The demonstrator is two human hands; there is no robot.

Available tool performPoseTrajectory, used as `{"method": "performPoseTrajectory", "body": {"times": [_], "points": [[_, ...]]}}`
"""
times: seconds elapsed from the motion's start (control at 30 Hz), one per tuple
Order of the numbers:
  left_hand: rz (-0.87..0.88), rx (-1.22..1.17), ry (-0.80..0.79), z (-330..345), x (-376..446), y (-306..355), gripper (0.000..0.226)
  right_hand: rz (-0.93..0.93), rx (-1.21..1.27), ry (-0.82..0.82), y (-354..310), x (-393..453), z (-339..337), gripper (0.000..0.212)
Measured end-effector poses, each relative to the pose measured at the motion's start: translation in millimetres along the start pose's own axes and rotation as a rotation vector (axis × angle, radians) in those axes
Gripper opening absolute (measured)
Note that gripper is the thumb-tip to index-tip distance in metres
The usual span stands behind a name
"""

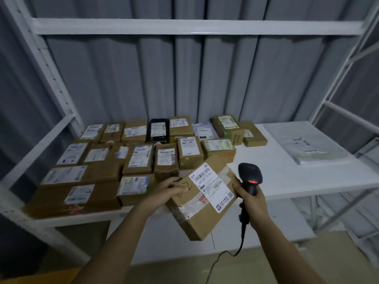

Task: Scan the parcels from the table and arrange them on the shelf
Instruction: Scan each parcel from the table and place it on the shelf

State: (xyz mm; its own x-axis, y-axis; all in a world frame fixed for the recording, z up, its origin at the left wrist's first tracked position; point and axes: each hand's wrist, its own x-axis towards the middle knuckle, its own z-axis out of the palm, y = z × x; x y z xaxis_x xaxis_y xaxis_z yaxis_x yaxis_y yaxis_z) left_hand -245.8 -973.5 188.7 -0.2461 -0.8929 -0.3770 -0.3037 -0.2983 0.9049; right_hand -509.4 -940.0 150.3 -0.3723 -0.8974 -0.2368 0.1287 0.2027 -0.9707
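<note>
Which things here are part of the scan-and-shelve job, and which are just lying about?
Job:
- cardboard parcel, held by left hand
- barcode scanner, gripped by right hand
- shelved parcels
- white shelf

Lying about:
- grey curtain

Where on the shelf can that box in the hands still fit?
The shelf board is bare between the rows of brown parcels and the grey plastic mailer, right behind the held box. Its front right edge is bare too. The left half is packed tight.
</note>
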Motion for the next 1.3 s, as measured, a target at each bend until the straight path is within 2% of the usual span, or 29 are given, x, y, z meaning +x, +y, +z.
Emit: {"method": "performPoseTrajectory", "body": {"times": [0.13,0.27,0.37,0.5,0.6,0.63,0.7,0.8,0.9,1.0,1.1,1.2,1.3], "points": [[0.052,-0.037,0.078,7.4,59.7,11.5,0.036,0.009,0.022,0.128,11.1,32.1,-1.3,0.034],[0.173,0.131,0.247,29.2,112.4,9.3,0.031,-0.013,0.036,0.273,21.0,60.1,3.0,0.032],[0.233,0.240,0.304,40.3,134.1,1.5,0.036,0.004,-0.014,0.360,29.6,75.0,8.9,0.024],[0.325,0.458,0.131,44.0,139.4,-1.9,0.057,0.009,-0.074,0.408,34.6,85.8,14.6,0.018],[0.413,0.979,-0.004,41.8,131.0,-3.7,0.082,-0.001,-0.078,0.383,34.7,90.9,15.0,0.017],[0.421,1.089,-0.036,40.6,129.1,-6.5,0.088,-0.001,-0.084,0.376,35.3,92.1,14.6,0.017],[0.414,1.147,-0.038,39.7,126.5,-10.8,0.090,-0.005,-0.089,0.354,33.3,93.2,13.4,0.017],[0.419,1.127,0.056,41.2,128.2,-15.0,0.077,-0.029,-0.102,0.307,28.8,93.4,9.2,0.020],[0.389,1.096,0.115,45.0,130.2,-17.7,0.075,-0.140,-0.157,0.264,21.4,87.8,3.8,0.036],[0.359,0.804,0.170,54.6,119.9,-17.9,0.069,-0.176,-0.192,0.155,16.8,75.8,-0.1,0.030],[0.327,0.439,0.410,57.2,97.7,-20.5,0.047,-0.150,-0.225,-0.075,19.6,64.6,4.6,0.017],[0.279,0.243,0.628,47.8,67.3,-37.8,0.027,-0.126,-0.274,-0.307,25.0,54.3,25.5,0.011],[0.173,0.051,0.788,37.6,20.1,-64.0,0.027,-0.102,-0.307,-0.541,32.4,33.3,59.5,0.014]]}}
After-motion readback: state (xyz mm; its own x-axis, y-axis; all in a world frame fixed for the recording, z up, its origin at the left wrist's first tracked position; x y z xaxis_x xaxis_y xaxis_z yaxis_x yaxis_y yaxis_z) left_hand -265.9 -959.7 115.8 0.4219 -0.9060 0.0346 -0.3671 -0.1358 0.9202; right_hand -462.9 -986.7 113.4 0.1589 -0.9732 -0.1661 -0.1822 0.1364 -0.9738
